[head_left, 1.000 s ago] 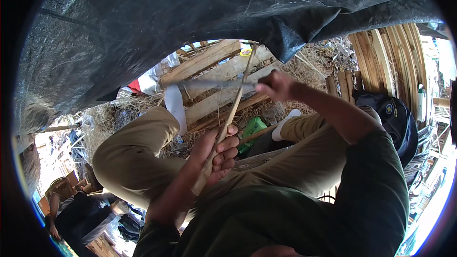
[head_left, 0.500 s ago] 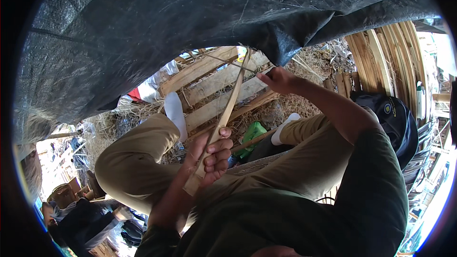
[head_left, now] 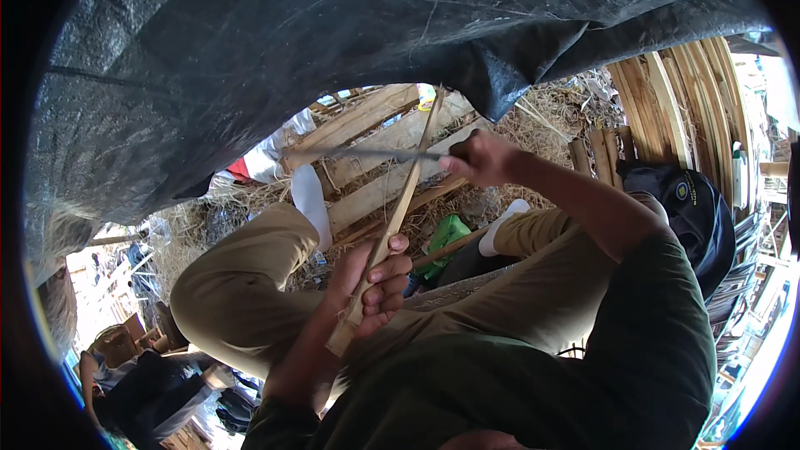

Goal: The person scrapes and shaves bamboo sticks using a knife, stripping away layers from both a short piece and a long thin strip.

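My left hand (head_left: pixel 377 283) is closed round the lower part of a long, pale wooden strip (head_left: pixel 400 210), which slants up and away to the right. Its near end sticks out below my fist. In my right hand (head_left: pixel 487 157) is the dark handle of a knife with a long, narrow blade (head_left: pixel 367 152). The blade is smeared by motion and points left, lying across the strip's upper part. Whether its edge touches the wood I cannot tell.
Overhead hangs a black plastic sheet (head_left: pixel 275 25). Wooden slats (head_left: pixel 358 165) and straw shavings cover the ground between my legs. Stacked boards (head_left: pixel 667 108) and a dark bag (head_left: pixel 679 208) are at the right. A green plastic bag (head_left: pixel 448 237) lies near my foot. Another person (head_left: pixel 142 392) is at lower left.
The knife blade has swung from a steep slant to nearly level and sits lower along the strip. My right hand has come slightly nearer; my left hand keeps its hold.
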The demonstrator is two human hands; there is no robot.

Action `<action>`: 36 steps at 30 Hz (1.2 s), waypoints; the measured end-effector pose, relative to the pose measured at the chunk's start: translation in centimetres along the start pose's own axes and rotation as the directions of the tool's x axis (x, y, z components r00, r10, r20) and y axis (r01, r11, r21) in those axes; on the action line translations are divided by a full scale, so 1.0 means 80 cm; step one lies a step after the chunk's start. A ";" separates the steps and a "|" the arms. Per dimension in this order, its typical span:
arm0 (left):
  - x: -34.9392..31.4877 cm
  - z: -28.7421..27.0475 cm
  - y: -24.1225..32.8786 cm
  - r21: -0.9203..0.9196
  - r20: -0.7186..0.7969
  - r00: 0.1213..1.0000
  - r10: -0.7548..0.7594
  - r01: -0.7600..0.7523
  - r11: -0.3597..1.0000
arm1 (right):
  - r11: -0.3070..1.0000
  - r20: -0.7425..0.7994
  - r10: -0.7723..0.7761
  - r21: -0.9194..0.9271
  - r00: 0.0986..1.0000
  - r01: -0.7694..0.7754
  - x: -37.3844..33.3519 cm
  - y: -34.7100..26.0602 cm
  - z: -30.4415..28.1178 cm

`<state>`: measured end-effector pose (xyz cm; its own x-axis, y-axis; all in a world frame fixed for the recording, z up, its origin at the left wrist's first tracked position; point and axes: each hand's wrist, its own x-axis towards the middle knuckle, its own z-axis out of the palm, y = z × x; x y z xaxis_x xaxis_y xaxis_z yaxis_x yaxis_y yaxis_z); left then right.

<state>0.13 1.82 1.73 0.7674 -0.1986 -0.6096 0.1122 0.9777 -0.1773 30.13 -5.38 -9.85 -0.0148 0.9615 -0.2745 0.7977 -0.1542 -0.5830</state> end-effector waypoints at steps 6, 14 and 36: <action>0.005 -0.002 -0.008 0.042 -0.003 1.000 0.004 -0.004 0.999 | 0.906 0.088 0.421 -0.097 0.903 -0.413 0.017 0.069 -0.007; -0.003 0.007 -0.011 0.351 -0.223 0.968 0.112 -0.028 0.936 | 0.985 0.170 -0.167 -0.012 0.971 0.171 -0.024 -0.041 -0.003; 0.005 -0.017 -0.012 0.940 -0.221 0.864 0.452 0.065 0.336 | 0.989 0.318 -0.137 -0.014 0.938 0.149 -0.037 -0.075 0.006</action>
<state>-0.49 0.69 0.62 0.5741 0.2558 -0.7778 0.6804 0.3794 0.6270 25.09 -7.37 -5.87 -0.3144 0.8508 -0.4210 0.7950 -0.0064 -0.6066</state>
